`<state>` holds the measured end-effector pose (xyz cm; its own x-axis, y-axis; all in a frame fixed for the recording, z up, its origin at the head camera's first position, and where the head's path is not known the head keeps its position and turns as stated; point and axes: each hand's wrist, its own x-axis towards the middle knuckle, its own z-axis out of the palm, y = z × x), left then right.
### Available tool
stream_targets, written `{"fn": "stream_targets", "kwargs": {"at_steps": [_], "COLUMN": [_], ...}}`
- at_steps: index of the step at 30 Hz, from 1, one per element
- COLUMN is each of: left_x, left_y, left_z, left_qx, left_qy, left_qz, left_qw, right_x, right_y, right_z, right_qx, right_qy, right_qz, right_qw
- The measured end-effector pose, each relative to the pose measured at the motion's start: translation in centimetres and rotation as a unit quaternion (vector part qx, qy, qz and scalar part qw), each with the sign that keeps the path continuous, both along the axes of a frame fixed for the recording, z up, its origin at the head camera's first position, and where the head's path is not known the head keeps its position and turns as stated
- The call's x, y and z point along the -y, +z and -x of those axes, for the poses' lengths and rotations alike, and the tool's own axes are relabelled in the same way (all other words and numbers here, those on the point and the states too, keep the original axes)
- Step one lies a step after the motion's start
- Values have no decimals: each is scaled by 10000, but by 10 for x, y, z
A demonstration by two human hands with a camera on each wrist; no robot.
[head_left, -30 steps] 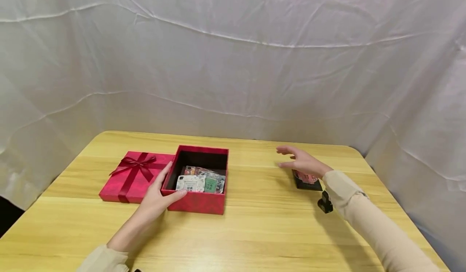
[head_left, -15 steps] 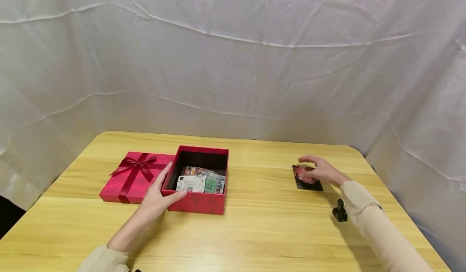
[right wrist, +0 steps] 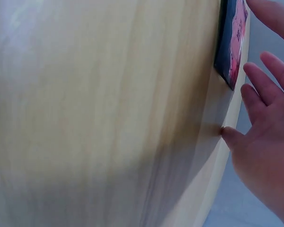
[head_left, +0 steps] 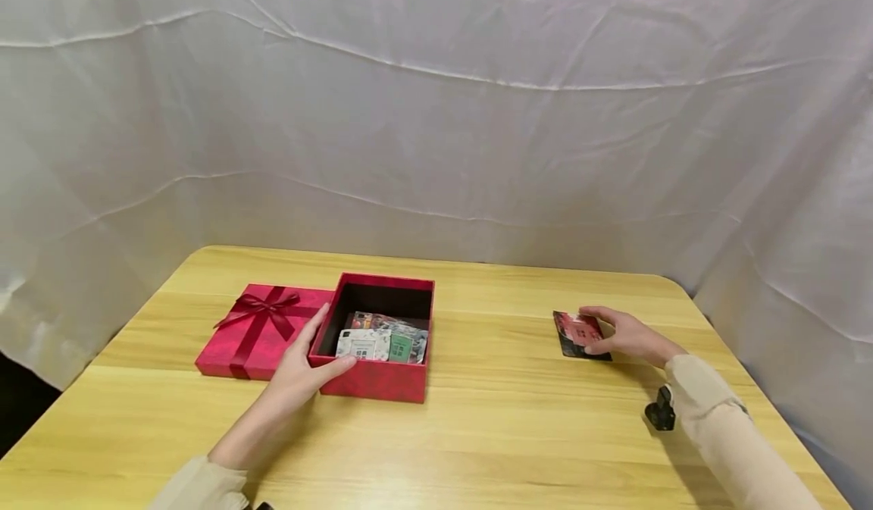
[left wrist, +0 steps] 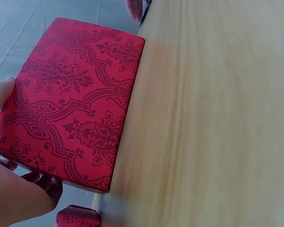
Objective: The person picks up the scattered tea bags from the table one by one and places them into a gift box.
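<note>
My left hand holds the near left corner of a red gift box, thumb on the front wall and fingers along the left side. In the left wrist view, the patterned front wall of the box fills much of the left. Several flat printed packets lie inside. On the right, my right hand is at a flat black and pink packet on the table, its thumb and forefinger spread at the packet's right side. The right wrist view shows slightly bent, separated fingers beside it; contact is unclear.
Left of the box lies its red lid with a dark red bow, against the box's side. The wooden table is backed by hanging white cloth. A small black device hangs at my right wrist.
My right hand has moved right and down to the black and pink packet, which it partly hid before. My left hand stays on the box. The view has shifted slightly.
</note>
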<state>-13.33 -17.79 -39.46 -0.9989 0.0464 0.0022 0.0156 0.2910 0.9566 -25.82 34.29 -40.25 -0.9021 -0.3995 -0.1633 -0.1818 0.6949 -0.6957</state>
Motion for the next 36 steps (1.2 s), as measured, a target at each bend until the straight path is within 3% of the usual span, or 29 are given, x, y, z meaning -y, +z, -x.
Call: {"fn": "stream_targets", "kwargs": {"at_steps": [6, 11, 16, 23, 36], "left_x": [-3, -3, -2, -1, -1], "left_y": [-2, -3, -4, -4, -3], "left_z": [2, 2, 2, 0, 2], "left_qx": [-13, -45, -75, -14, -75], "left_qy": [-36, -31, -10, 18, 16], "left_qz": [-91, -105, -116, -186, -175], "left_qw": [10000, 9999, 9999, 9998, 9998], "right_x": [-5, -4, -1, 2, 11], "right_y": [-3, -5, -6, -7, -1], "right_z": [-3, -4, -5, -6, -9], "right_qx": [267, 193, -60, -748, -1188], "right_qy": [243, 317, 252, 254, 203], "right_qz": [26, 11, -160, -729, -684], "right_qw": [9993, 9993, 9995, 9942, 9903]}}
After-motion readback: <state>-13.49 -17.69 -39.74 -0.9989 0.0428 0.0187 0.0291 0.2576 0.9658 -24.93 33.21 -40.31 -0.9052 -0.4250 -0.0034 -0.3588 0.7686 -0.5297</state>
